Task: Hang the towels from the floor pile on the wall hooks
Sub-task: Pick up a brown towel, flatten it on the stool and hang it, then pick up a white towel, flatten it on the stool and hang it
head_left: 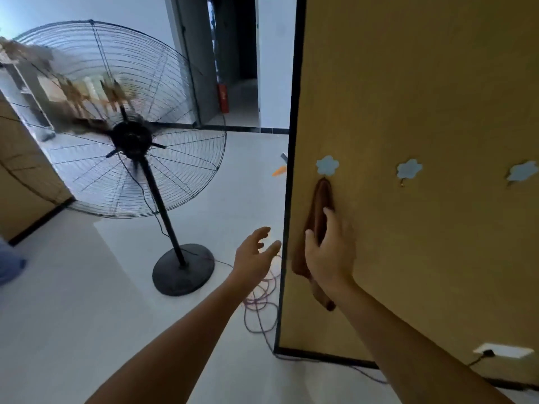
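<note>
Right hand [329, 252] flat against brown towel [322, 199] under leftmost flower hook [327, 165], fingers straight; left hand [253, 255] open, empty.

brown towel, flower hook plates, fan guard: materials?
Brown towel: soft matte fabric, likely terry or microfibre; it hangs in limp folds under the right hand.
Flower hook plates: pale blue, flat and smooth, probably plastic; too small to be sure.
Fan guard: thin dark wire, looks like painted or coated metal.

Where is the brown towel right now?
The brown towel hangs on the yellow wall, from the leftmost flower hook near the wall's left edge, with the right hand resting on it.
</note>
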